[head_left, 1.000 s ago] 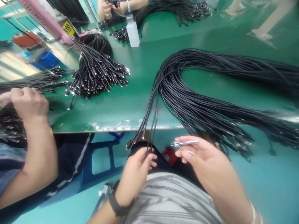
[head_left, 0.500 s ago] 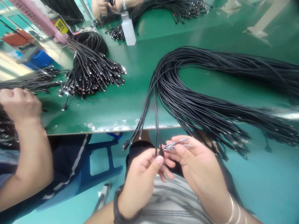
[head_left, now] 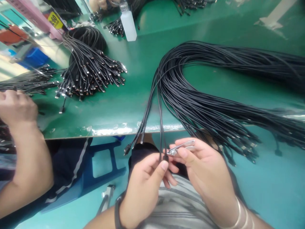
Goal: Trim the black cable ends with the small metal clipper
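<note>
Hands (head_left: pixel 205 171) on steel clippers (head_left: pixel 181 148), thin black cable (head_left: pixel 161 136)

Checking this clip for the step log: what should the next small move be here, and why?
Probably ease the metal nail clipper in the right hand onto the black cable end pinched by the left hand: the clipper's tip already sits right beside that end.

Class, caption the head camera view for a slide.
Left hand holds a black cable's end beside the nail clippers in the right hand, near a green workbench.
</note>
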